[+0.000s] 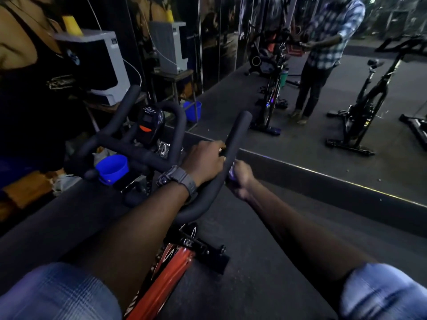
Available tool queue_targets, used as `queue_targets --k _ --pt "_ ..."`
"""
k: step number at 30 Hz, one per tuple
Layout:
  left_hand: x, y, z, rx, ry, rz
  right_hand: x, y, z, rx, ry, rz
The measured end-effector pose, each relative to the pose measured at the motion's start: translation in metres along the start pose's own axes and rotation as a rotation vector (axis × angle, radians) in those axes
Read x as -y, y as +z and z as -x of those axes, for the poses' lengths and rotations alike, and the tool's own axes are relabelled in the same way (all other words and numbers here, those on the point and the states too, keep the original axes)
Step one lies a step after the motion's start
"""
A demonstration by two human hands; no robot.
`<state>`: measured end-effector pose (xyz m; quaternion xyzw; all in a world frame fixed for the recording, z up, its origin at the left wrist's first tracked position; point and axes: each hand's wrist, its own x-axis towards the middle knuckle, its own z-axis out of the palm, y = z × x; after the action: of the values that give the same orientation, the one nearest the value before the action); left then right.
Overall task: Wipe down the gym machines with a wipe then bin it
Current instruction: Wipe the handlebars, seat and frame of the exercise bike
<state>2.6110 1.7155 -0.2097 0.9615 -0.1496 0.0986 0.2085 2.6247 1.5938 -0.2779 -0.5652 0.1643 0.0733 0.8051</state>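
Gripping the matte black foam-padded handlebar [161,155] of an orange-framed exercise bike [166,271], two bare hands work its right curved horn. The left hand [203,161], one dark rubber watch [178,179] on its wrist, has its grip clenched around the bar. Just right of the bar, the blurred right hand [240,179] clutches a small purplish wipe [232,175] against the padding. Left of the bar's centre hangs one round blue plastic cup holder [112,167]; one glossy black console [151,122] sits behind it.
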Motion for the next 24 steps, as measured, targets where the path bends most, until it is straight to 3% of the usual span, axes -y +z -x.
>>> queue_targets --k 3,8,12,16,24 --pt "-0.001 -0.004 -0.001 0.011 0.016 -0.03 0.017 -0.007 -0.007 0.038 -0.058 0.02" --pt "0.001 -0.008 0.005 0.078 0.04 -0.029 0.053 -0.005 -0.013 -0.131 -0.186 0.084" --pt "0.006 -0.013 0.014 0.116 0.097 -0.014 0.006 0.004 0.018 -0.056 -0.197 0.126" --pt "0.012 -0.016 0.025 0.114 0.13 -0.007 -0.048 0.013 0.05 -0.014 -0.102 0.008" --pt "0.028 -0.02 0.051 0.142 0.181 0.051 -0.085 0.042 0.104 -0.144 0.035 -0.159"
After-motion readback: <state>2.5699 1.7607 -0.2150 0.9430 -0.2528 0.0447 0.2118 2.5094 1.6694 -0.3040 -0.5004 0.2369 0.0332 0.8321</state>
